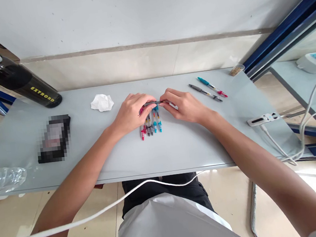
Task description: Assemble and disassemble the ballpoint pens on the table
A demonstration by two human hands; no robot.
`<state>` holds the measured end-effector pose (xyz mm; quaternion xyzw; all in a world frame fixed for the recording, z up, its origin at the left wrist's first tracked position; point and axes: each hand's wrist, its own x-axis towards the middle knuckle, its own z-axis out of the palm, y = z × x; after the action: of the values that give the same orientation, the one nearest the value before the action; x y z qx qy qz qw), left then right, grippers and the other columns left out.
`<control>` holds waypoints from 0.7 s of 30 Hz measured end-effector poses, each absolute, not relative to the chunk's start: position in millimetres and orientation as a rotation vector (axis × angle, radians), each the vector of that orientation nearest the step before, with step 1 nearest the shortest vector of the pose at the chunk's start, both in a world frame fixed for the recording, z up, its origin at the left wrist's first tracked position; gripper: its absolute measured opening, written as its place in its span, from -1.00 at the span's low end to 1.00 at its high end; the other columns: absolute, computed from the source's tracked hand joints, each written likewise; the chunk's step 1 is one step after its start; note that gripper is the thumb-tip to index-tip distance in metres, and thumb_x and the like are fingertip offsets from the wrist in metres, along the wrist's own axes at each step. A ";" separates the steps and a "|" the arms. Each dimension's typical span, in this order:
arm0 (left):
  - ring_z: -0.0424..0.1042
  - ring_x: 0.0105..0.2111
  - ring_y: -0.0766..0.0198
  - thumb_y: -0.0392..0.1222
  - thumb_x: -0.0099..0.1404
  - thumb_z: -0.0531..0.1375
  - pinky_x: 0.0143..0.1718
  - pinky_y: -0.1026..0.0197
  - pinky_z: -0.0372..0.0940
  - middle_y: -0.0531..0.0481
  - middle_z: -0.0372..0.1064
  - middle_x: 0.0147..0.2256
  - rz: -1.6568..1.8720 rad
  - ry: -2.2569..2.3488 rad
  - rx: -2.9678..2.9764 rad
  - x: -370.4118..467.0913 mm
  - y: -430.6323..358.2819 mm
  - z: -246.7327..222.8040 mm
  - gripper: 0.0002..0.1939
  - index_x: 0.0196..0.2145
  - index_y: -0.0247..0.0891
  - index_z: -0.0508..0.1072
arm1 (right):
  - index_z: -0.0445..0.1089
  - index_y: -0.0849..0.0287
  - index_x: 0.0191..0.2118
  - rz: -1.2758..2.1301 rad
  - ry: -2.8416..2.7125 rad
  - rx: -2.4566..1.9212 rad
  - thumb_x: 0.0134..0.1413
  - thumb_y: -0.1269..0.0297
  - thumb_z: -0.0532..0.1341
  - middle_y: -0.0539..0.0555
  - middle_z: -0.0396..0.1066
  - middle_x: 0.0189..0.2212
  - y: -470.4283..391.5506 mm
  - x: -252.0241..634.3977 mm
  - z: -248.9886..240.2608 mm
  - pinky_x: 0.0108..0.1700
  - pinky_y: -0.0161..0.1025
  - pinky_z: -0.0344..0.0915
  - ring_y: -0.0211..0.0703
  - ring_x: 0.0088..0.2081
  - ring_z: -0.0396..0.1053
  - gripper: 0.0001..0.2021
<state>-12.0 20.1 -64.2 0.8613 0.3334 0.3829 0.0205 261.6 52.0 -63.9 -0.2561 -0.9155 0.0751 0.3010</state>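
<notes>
Between my two hands a thin dark pen [157,102] is held level, its ends hidden by fingers. My left hand [136,110] pinches one side of it, and my right hand [181,105] pinches the other. Just below lie several pens side by side on the table: a red pen [143,134], dark grey pens [149,130] and teal pens [159,126]. Their upper parts are partly covered by my left hand and the held pen. To the right of my right hand rest a grey pen [205,92] and a pen with teal and red ends [212,86].
On the grey table [162,156] are a crumpled tissue [102,102], a blurred dark phone-like object [54,139], a black bottle [25,80], a clear bottle [11,179], a small cup [237,70] and a white power strip [263,119]. A white cable [105,209] crosses in front of me.
</notes>
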 end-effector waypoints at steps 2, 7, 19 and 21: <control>0.59 -0.22 0.17 -0.19 0.69 0.27 0.02 0.05 0.34 0.02 0.69 -0.12 1.196 1.035 2.666 -11.5 20.0 -66.0 -0.94 0.03 -0.16 0.56 | 0.43 0.07 0.07 0.201 -2.427 -0.664 0.72 0.14 0.12 0.15 0.55 -0.10 51.9 260.9 -65.7 -0.27 -0.13 0.25 -0.09 -0.31 0.40 -0.81; 0.60 -0.20 0.16 -0.16 0.69 0.29 0.03 0.04 0.35 0.02 0.70 -0.13 1.174 1.049 2.655 -11.7 20.0 -66.6 -0.95 0.01 -0.15 0.55 | 0.43 0.08 0.08 0.227 -2.426 -0.652 0.73 0.13 0.14 0.14 0.53 -0.12 51.7 261.4 -66.2 -0.27 -0.14 0.26 -0.10 -0.32 0.36 -0.82; 0.59 -0.21 0.15 -0.29 0.65 0.30 -0.04 0.02 0.33 0.03 0.68 -0.16 1.224 1.013 2.707 -11.2 21.2 -65.6 -0.94 -0.04 -0.14 0.55 | 0.47 0.10 0.09 0.239 -2.481 -0.654 0.76 0.10 0.06 0.14 0.55 -0.14 49.5 259.6 -64.2 -0.28 -0.14 0.22 -0.10 -0.33 0.35 -0.72; 0.58 -0.22 0.15 -0.29 0.65 0.31 -0.06 0.02 0.32 0.03 0.68 -0.17 1.241 1.007 2.725 -11.1 21.9 -66.2 -0.94 -0.04 -0.14 0.54 | 0.48 0.09 0.10 0.220 -2.494 -0.695 0.77 0.07 0.04 0.14 0.56 -0.13 47.0 258.4 -62.1 -0.30 -0.14 0.18 -0.11 -0.34 0.36 -0.68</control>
<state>-11.1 21.9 -66.2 0.8625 0.3188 0.3929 -0.0087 258.4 47.0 -62.1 -0.2578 -0.9247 0.0815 0.2681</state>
